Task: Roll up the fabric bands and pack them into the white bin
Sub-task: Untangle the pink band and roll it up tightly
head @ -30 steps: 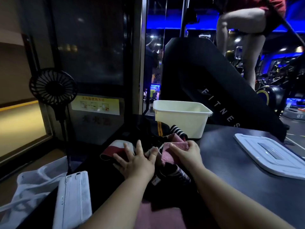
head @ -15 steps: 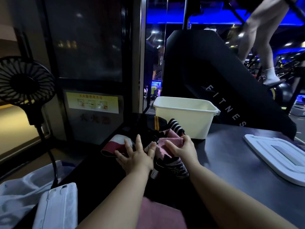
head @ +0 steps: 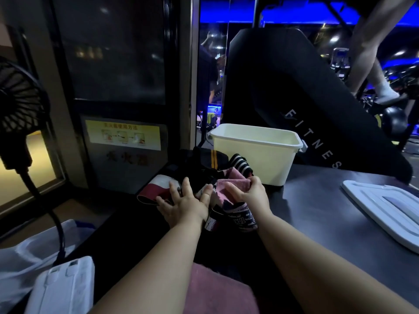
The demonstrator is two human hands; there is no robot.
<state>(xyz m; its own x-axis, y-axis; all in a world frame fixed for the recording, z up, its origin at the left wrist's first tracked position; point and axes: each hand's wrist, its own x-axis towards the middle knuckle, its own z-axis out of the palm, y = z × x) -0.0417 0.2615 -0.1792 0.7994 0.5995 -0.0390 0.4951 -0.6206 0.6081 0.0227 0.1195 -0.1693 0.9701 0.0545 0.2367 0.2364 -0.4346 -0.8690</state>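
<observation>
A heap of fabric bands lies on the dark table in front of the white bin. My right hand pinches a folded pink band at the heap's right side. My left hand rests with spread fingers on the heap, touching a red and white band. A black band with yellow stripes and a black and white striped band lie behind. A dark patterned band sits under my right wrist. The bin's inside looks bare.
The bin's white lid lies at the right on the table. A black fan on a bent stalk stands at the left, above a white device and a white bag. A black fitness machine rises behind the bin. A pink cloth lies near me.
My hands have stayed on the heap, the right one still holding the pink band. The view has shifted a little, so the fan sits further left.
</observation>
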